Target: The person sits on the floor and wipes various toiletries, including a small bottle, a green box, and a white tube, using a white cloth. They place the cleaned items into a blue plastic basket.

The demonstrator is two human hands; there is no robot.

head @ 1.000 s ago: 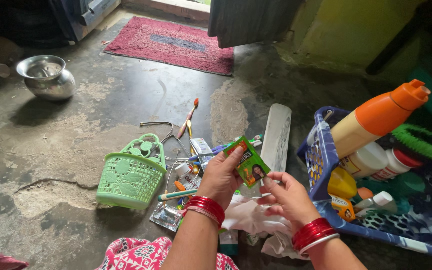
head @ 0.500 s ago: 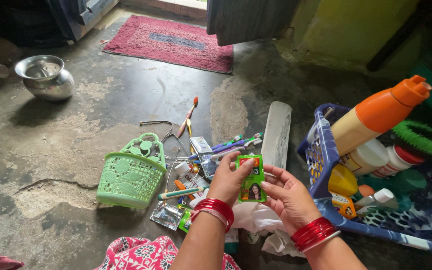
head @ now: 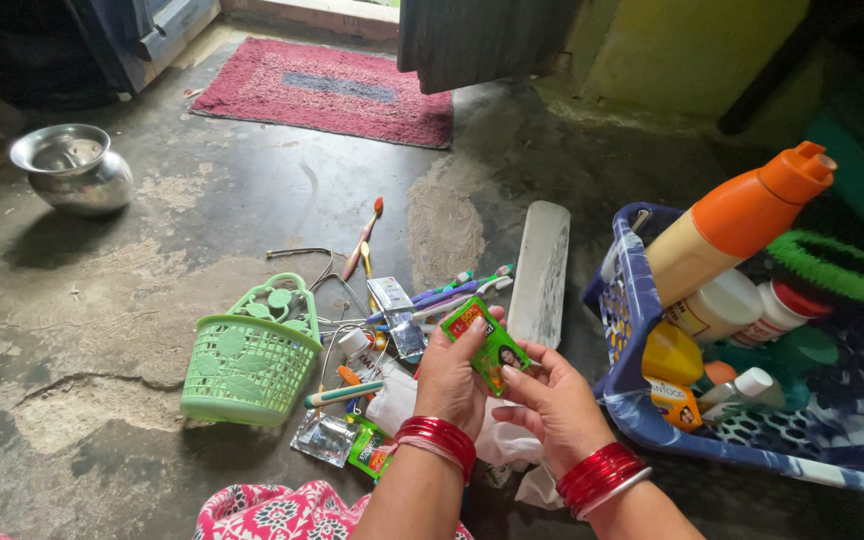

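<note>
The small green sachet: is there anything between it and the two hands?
Nothing visible. The small green sachet is pinched directly by the left hand and the right hand, fingertips touching it, above the floor clutter.

Sachet point(head: 485, 345) sits pinched between left hand point(head: 449, 375) and right hand point(head: 552, 400), above a cloth point(head: 512, 445) on the floor point(head: 152, 230). Small basket point(head: 250, 358) lies tipped on its side left of the hands, toothbrushes point(head: 442, 293) and loose packets point(head: 342, 440) scattered between, flat board point(head: 539, 272) just behind the hands. Large basket point(head: 642, 330) to the right holds bottles point(head: 737, 220); metal pot point(head: 70, 168) far left, mat point(head: 327, 92) at the back.
</note>
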